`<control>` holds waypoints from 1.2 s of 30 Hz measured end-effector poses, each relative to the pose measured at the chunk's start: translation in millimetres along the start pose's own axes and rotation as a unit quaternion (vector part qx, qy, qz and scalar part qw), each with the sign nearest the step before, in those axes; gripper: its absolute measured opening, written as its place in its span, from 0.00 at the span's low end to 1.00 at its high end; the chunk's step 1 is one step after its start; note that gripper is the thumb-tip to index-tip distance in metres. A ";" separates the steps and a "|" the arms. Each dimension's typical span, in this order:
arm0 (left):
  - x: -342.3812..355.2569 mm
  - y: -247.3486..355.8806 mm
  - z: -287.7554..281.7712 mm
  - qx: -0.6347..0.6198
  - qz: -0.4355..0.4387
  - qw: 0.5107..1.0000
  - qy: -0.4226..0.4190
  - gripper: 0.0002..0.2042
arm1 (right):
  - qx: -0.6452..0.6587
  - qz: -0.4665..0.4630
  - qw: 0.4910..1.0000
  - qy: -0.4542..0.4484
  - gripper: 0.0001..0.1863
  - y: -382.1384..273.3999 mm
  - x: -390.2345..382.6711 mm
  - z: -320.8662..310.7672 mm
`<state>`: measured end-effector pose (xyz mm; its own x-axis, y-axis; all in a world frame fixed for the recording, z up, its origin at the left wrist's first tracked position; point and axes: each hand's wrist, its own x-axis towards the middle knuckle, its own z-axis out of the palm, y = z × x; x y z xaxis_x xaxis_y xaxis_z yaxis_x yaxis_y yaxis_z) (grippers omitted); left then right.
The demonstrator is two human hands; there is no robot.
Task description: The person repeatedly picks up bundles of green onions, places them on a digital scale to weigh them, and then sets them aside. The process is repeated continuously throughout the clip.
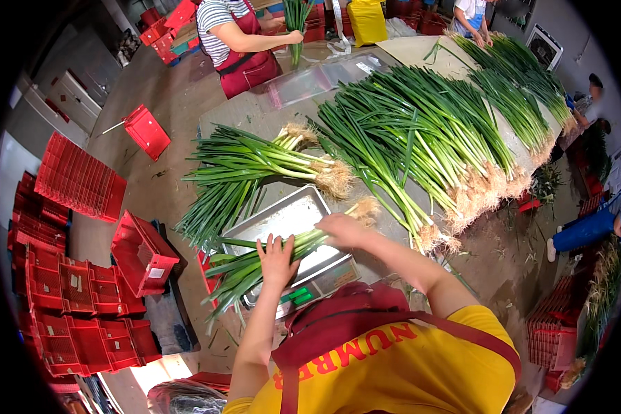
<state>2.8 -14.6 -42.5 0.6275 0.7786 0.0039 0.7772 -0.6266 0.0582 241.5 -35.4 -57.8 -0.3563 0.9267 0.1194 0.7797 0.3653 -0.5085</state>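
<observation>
A bunch of green onions (309, 241) lies across the metal pan (297, 209) of a weighing scale (324, 281) in front of me. My left hand (278, 262) rests on its leaves, fingers spread out. Near the root end, my right hand (341, 230) is closed round the pale stalks. The roots (366, 210) stick out beyond my right hand. A green-lit display (299, 297) shows on the near side of the scale. Just past the pan lie more green onions (265, 162), with their roots toward the right.
A long row of green onions (421, 131) covers the right of the table (217, 124). Across it, a person in a maroon apron (245, 52) holds another bunch (297, 31). Another person (472, 21) works at the far right. Red crates (83, 179) are stacked on the left floor.
</observation>
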 end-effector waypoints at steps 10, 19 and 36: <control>16.3 -22.9 11.7 -0.032 0.048 0.998 0.026 0.25 | 0.219 0.292 0.889 0.278 0.27 58.2 -61.3 -20.4; 25.3 6.9 -113.9 -0.096 0.121 0.987 -0.041 0.46 | 0.456 0.332 0.758 0.329 0.33 103.9 -101.8 28.7; -39.9 96.0 -372.0 -0.156 0.536 0.826 0.073 0.30 | 0.393 0.347 0.764 0.377 0.25 42.1 -120.0 -16.2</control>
<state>34.7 -93.3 334.3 0.9169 -0.2081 0.3405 -0.2863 -0.9375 0.1979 325.5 -129.8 -79.8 0.6311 0.7686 -0.1042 -0.0089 -0.1272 -0.9918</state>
